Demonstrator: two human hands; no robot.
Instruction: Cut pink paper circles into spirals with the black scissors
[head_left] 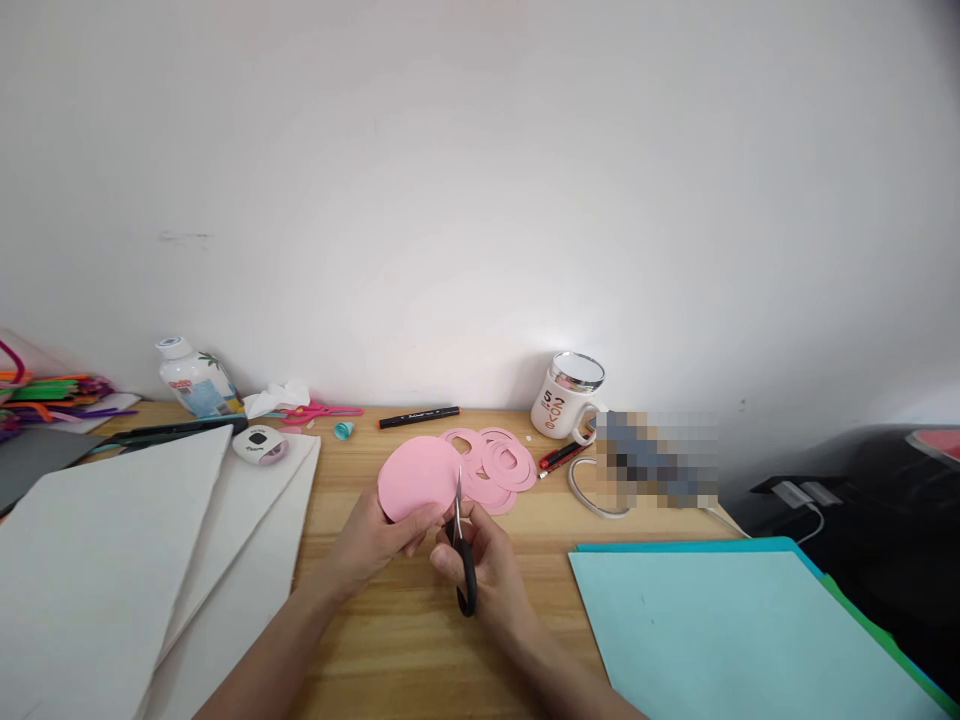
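A round piece of pink paper (417, 477) is pinched in my left hand (390, 530), thumb on top along its lower edge. My right hand (487, 560) is closed around the black handles of a pair of scissors (466, 575). The scissors' blades point up and away from me, at the right edge of the pink paper. Just behind and to the right, several pink paper rings (510, 466) lie overlapping on the wooden table (390, 640); the held paper hides part of them.
White boards (97, 560) lie at left, with a white tape dispenser (259, 444) on them. Behind are a white bottle (196, 378), pink scissors (322, 411), a black marker (418, 417) and a mug (568, 400). Light blue sheets (720, 620) cover the right front.
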